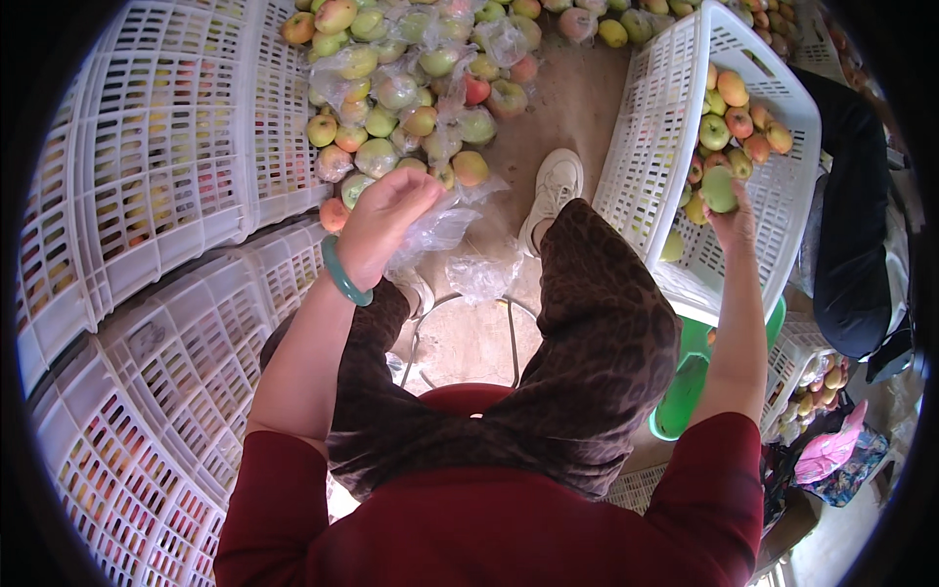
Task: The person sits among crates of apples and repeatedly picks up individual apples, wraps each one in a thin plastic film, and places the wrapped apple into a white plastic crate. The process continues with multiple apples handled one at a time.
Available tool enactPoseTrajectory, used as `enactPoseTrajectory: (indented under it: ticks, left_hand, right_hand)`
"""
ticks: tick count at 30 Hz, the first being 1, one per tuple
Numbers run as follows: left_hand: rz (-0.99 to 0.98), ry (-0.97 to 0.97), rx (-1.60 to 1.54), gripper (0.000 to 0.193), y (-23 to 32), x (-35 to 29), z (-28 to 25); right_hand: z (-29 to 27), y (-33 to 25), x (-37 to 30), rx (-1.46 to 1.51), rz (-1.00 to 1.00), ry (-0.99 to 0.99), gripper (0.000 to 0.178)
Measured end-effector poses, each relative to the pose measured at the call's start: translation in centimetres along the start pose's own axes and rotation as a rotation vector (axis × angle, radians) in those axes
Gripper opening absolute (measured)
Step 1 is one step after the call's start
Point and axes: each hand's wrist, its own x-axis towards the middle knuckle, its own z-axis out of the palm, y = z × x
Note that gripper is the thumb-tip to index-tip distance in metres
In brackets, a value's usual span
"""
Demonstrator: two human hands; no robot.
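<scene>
My right hand (pixel 736 221) holds a green apple (pixel 719 189) inside a white slatted crate (pixel 636 147) on the right, above several red, yellow and green apples (pixel 736 117) heaped at its far end. My left hand (pixel 383 220), with a green bangle (pixel 340 274) at its wrist, hovers by the near edge of a big apple pile (pixel 421 122). Its fingers are curled together; what they hold, if anything, is hidden. Right beside it, a crumpled clear plastic bag (pixel 435 227) shows. Many apples in the pile are wrapped in similar clear bags.
Stacked white crates (pixel 176 137) full of apples wall off the left side. Another clear bag (pixel 486 272) lies on the floor between my feet. Under the right crate sits a green plastic item (pixel 679 396). At the far right are dark cloth (pixel 846 215) and a pink cloth item (pixel 831 445).
</scene>
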Motion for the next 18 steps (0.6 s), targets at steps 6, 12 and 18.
enactPoseTrajectory:
  ticks: [6,12,18]
  left_hand:
    - [-0.072,-0.049,0.178,0.018,-1.8,1.0,0.4]
    - [-0.118,-0.099,0.211,0.018,-2.7,1.5,1.5]
    - [-0.147,-0.145,0.197,0.017,-2.8,1.9,2.7]
  right_hand:
    - [-4.3,6.6,3.5,-0.737,0.046,0.339,0.058]
    - [-6.2,8.4,5.7,-1.237,-0.030,0.458,0.070]
    - [-6.6,9.9,6.4,-1.229,-0.032,0.384,0.068]
